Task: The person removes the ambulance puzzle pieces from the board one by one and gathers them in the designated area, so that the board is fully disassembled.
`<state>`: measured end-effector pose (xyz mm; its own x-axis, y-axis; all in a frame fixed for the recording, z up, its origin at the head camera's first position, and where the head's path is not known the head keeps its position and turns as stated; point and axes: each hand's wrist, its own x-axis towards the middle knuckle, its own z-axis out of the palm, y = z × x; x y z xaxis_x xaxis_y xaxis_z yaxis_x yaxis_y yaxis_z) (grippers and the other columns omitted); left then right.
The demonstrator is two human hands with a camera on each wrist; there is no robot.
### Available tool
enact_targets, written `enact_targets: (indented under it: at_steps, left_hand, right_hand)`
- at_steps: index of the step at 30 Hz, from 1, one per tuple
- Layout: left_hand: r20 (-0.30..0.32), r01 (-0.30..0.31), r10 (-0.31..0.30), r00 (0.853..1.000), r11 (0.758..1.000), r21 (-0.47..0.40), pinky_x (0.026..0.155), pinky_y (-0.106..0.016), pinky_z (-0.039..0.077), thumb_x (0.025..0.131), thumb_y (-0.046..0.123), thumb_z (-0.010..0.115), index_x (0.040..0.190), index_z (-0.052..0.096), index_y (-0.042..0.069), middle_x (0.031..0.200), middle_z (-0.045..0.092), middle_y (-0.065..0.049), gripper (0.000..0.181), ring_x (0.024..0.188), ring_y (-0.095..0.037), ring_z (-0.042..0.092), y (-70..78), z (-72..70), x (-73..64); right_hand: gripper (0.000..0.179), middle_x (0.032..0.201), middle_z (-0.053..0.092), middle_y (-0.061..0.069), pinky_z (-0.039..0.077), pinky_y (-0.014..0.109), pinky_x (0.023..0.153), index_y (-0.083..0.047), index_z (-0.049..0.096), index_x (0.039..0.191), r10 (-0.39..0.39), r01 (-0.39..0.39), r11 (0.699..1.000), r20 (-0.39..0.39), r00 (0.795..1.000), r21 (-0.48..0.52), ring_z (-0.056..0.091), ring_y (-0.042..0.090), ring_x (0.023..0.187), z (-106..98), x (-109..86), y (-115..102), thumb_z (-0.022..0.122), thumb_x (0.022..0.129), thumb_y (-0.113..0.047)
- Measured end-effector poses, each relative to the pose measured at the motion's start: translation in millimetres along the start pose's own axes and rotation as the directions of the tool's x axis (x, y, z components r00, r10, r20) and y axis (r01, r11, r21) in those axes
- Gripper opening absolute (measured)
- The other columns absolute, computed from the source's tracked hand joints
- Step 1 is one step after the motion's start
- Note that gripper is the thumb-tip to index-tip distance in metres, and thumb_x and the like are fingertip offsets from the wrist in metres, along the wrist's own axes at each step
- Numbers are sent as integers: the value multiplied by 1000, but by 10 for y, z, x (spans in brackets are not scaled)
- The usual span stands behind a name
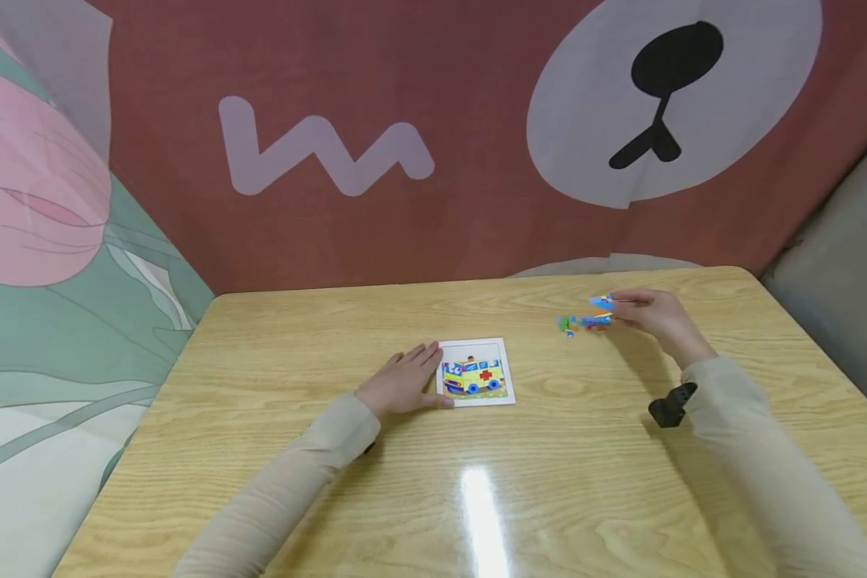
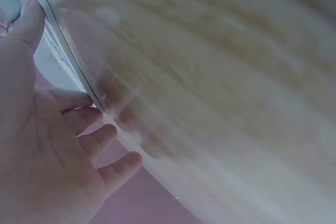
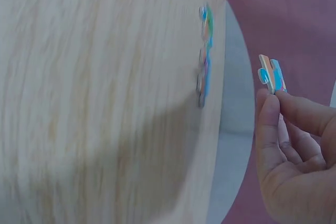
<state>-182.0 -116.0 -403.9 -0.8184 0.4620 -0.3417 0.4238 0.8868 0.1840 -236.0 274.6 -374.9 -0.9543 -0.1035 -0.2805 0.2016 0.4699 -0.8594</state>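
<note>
A small white-bordered puzzle board with a yellow ambulance picture lies flat on the table. My left hand rests at its left side, fingers extended along the edge and thumb at the lower left corner. In the left wrist view the fingertips of that hand touch the board's edge. Between thumb and forefinger, my right hand pinches a small blue and orange jigsaw piece, held above the table. Below and left of that hand sits a small pile of loose jigsaw pieces, partly overlapping.
The wood-grain table reaches back to a reddish-brown cloth with a printed bear face. A leaf-patterned cloth hangs at the left. Strapped near the right cuff is a black wrist device. Light glares off the table's front.
</note>
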Motion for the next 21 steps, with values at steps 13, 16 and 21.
enact_targets:
  at_steps: [13,16,21]
  left_hand:
    - [2,11,-11,1000,1000,0,120,-49,20,90,64,45,154,15,11,163,9,-4,89,150,-24,13,-17,16,24]
    - [9,14,-14,1000,1000,3,120,-49,21,90,64,45,154,14,11,163,8,-3,89,150,-24,13,-20,25,31]
    - [17,13,-13,1000,1000,-9,121,-49,20,91,64,44,154,12,11,163,6,-3,89,151,-25,11,-20,29,31]
  right_hand:
    - [57,83,54,-33,53,13,83,9,30,145,30,-28,995,-24,999,91,57,-17,79,-118,37,211,51,99,-17]
    - [59,82,55,-32,53,12,82,11,27,145,36,-34,992,-17,999,123,58,-16,79,-147,47,255,51,98,-15]
    - [59,81,57,-31,53,11,78,15,26,144,25,-23,991,-8,1000,132,58,-15,78,-185,58,331,51,98,-13]
